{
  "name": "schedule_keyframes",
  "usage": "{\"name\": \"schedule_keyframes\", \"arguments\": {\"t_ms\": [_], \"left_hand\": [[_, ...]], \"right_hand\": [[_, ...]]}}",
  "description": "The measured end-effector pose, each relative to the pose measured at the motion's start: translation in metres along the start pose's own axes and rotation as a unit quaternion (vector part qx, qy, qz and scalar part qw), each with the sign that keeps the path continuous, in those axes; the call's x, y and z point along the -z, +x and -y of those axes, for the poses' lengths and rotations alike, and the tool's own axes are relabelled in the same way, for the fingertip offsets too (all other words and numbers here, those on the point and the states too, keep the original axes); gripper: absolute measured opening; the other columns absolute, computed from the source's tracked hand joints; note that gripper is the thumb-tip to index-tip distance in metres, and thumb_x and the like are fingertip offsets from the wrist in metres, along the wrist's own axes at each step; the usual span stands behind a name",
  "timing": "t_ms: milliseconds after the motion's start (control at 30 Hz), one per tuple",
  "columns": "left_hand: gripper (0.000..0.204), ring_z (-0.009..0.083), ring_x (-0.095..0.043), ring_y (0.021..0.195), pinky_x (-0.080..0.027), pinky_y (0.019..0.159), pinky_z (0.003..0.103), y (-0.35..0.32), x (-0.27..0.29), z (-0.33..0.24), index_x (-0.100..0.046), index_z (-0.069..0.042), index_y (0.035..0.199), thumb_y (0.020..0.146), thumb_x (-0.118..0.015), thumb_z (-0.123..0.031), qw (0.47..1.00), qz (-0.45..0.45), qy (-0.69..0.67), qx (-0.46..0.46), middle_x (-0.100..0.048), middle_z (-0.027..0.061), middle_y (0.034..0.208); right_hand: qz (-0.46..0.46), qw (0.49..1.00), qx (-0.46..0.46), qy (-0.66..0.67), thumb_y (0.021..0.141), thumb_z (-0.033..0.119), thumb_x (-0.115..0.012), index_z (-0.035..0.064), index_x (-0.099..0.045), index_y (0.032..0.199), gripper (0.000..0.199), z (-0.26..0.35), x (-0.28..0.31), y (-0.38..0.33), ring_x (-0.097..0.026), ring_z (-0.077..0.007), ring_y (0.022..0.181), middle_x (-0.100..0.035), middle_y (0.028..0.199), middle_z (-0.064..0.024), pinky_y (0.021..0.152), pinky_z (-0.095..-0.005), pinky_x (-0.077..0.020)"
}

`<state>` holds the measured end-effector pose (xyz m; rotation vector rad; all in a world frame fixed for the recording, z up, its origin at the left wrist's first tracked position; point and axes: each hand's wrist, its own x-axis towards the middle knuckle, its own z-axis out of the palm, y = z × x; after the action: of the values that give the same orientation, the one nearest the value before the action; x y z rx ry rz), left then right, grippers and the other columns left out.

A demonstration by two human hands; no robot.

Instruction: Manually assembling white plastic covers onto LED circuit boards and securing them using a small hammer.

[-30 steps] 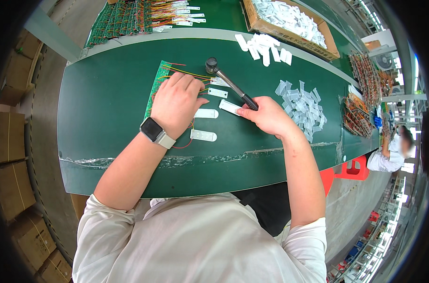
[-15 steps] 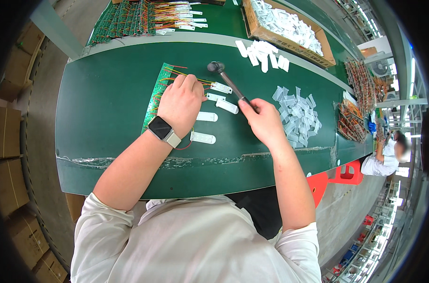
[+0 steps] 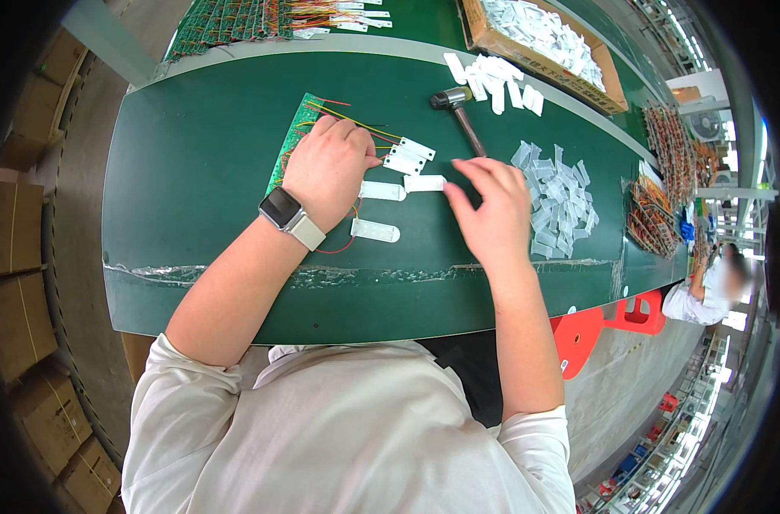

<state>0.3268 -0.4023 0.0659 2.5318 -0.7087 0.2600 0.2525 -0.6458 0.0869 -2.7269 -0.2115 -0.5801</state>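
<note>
Care lay in pressing the left hand (image 3: 328, 171) flat on the circuit board (image 3: 289, 150) while the empty, loosely spread right hand (image 3: 491, 206) neared the white tab (image 3: 425, 182).

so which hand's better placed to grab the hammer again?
Right, probably. The right hand is open and empty, hovering just below the hammer handle. The left hand lies flat on the green circuit board and its wires, farther from the hammer.

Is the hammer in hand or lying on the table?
Lying on the table: the hammer rests flat, just beyond the open right hand.
</note>
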Motion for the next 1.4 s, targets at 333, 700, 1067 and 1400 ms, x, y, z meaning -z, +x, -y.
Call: {"name": "schedule_keyframes", "arguments": {"t_ms": [333, 700, 1067, 1400], "left_hand": [[0.01, 0.0315, -0.066, 0.095, -0.054, 0.087, 0.042, 0.006, 0.018, -0.001, -0.069, -0.003, 0.1, 0.095, -0.074, -0.012, 0.989, 0.013, -0.128, 0.079, -0.072, 0.0102, 0.094], [0.017, 0.0288, -0.063, 0.1, -0.053, 0.091, 0.042, 0.002, 0.021, -0.008, -0.075, -0.009, 0.099, 0.084, -0.083, -0.012, 0.994, -0.095, -0.033, -0.042, -0.07, 0.0046, 0.098], [0.01, 0.0273, -0.063, 0.1, -0.055, 0.09, 0.04, -0.003, 0.003, -0.003, -0.078, -0.009, 0.089, 0.087, -0.08, -0.019, 0.999, -0.022, 0.017, 0.02, -0.07, 0.0029, 0.094], [0.008, 0.0302, -0.063, 0.101, -0.052, 0.091, 0.041, 0.002, 0.023, -0.001, -0.077, -0.005, 0.088, 0.088, -0.079, -0.013, 0.997, -0.046, -0.059, 0.02, -0.072, 0.0072, 0.093]], "right_hand": [[0.025, 0.998, 0.041, 0.034, 0.084, 0.022, -0.087, 0.0111, -0.082, 0.105, 0.024, 0.003, -0.015, -0.001, -0.064, -0.0253, 0.106, -0.07, 0.109, 0.0005, 0.09, -0.0415, -0.0505], [-0.015, 0.997, 0.055, 0.057, 0.085, 0.015, -0.086, 0.0051, -0.08, 0.107, 0.025, 0.003, -0.021, -0.014, -0.066, -0.0269, 0.099, -0.07, 0.108, -0.0037, 0.087, -0.041, -0.0545], [-0.024, 0.995, 0.037, 0.09, 0.084, 0.012, -0.086, 0.0047, -0.08, 0.109, 0.027, 0.001, -0.022, -0.018, -0.066, -0.0276, 0.101, -0.071, 0.109, -0.0048, 0.089, -0.0403, -0.0549], [-0.014, 0.997, 0.01, 0.077, 0.084, 0.012, -0.086, 0.0047, -0.08, 0.112, 0.03, 0.005, -0.026, -0.012, -0.065, -0.0281, 0.103, -0.069, 0.11, -0.0055, 0.09, -0.0403, -0.0543]]}}
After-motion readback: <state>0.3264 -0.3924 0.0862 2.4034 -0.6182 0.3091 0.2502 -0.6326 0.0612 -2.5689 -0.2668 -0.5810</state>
